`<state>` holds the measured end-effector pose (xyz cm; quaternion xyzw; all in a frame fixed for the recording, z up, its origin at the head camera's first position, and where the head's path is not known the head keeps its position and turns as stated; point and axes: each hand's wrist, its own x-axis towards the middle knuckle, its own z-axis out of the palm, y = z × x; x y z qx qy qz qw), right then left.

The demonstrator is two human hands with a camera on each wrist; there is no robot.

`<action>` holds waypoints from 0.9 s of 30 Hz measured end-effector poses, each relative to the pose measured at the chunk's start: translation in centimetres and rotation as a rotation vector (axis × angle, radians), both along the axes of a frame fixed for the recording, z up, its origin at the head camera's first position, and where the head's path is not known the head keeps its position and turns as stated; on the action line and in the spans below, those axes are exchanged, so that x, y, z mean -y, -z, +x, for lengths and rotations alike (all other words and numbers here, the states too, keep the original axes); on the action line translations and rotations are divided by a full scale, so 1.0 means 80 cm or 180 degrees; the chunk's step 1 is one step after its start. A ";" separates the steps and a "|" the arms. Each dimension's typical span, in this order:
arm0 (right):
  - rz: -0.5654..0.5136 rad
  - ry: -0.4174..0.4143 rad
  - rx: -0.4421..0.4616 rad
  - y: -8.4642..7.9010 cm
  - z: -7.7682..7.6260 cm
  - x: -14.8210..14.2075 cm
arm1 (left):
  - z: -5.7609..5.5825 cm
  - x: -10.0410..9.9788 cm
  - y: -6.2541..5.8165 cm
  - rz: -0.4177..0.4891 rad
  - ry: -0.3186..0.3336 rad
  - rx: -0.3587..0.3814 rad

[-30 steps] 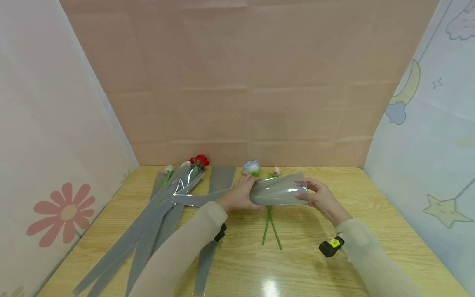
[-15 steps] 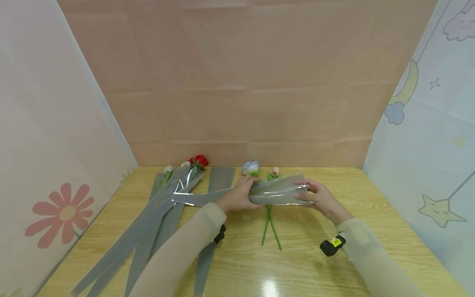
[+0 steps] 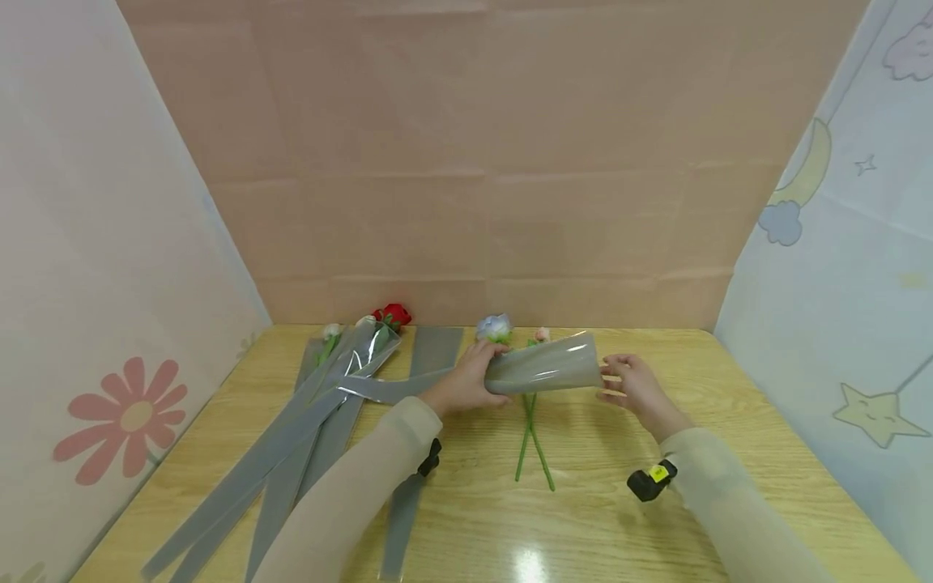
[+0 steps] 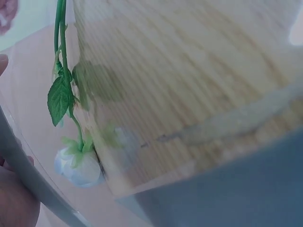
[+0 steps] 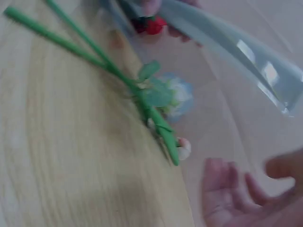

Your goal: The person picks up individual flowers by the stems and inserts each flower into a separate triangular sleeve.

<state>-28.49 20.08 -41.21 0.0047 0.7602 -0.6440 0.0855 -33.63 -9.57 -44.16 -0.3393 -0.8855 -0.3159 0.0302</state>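
My left hand (image 3: 470, 380) grips a clear greyish plastic flower sleeve (image 3: 545, 366), held sideways above the table. The sleeve's wide mouth faces right, and its narrow tail runs left behind the hand. Just beyond that mouth is my right hand (image 3: 637, 394), fingers spread and holding nothing; in the right wrist view a gap separates it from the sleeve (image 5: 236, 47). Below the sleeve lie two artificial flowers with crossed green stems (image 3: 530, 441): a pale blue bloom (image 3: 494, 327) and a small pink bud (image 3: 543, 334). The sleeve covers part of their stems.
Several flat plastic sleeves (image 3: 240, 494) overlap on the left of the wooden table (image 3: 583, 518). A red rose (image 3: 394, 316) and white flowers (image 3: 331, 331) lie at their far ends. Another flat strip (image 3: 436, 352) passes beneath my left arm. A pinkish backdrop (image 3: 481, 162) rises behind the table.
My right fingers have let go of the sleeve's mouth and drawn slightly right. The sleeve's right end has risen a little and looks rounder. My left hand keeps its hold.
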 end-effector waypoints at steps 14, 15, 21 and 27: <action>-0.0002 -0.0123 -0.0119 0.016 -0.006 0.026 | -0.001 -0.004 0.002 0.0037 0.0031 0.0018; -0.0104 -0.0076 -0.0203 0.012 -0.007 0.020 | -0.001 -0.004 0.003 0.0044 0.0034 0.0018; 0.0158 -0.0243 -0.0566 -0.011 -0.005 0.005 | -0.003 0.003 0.006 -0.0065 0.0017 -0.0003; 0.0461 -0.0187 -0.0541 -0.018 -0.004 0.017 | -0.004 0.005 0.007 -0.0288 -0.0013 -0.0100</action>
